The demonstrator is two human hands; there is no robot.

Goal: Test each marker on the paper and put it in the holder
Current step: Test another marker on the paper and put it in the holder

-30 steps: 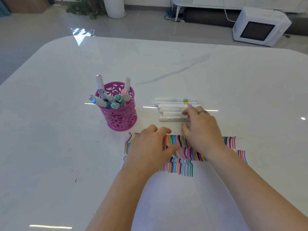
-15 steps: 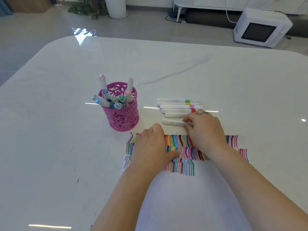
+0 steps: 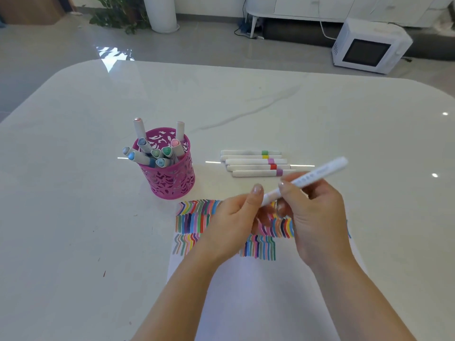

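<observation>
Head view, marker (image 3: pixel 320 174) pinched by right hand (image 3: pixel 317 217), its low end gripped by left hand (image 3: pixel 234 222), holder (image 3: pixel 170 183) at ten o'clock

White marker (image 3: pixel 317 174) in left hand (image 3: pixel 234 225) and right hand (image 3: pixel 317 217) above striped paper (image 3: pixel 246 291), holder (image 3: pixel 170 180) nearby.

Head view looks down (close) over table (image 3: pixel 320 114).

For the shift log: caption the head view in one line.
Left hand and right hand grip a white marker over the striped paper; five markers lie beside the pink holder.
</observation>
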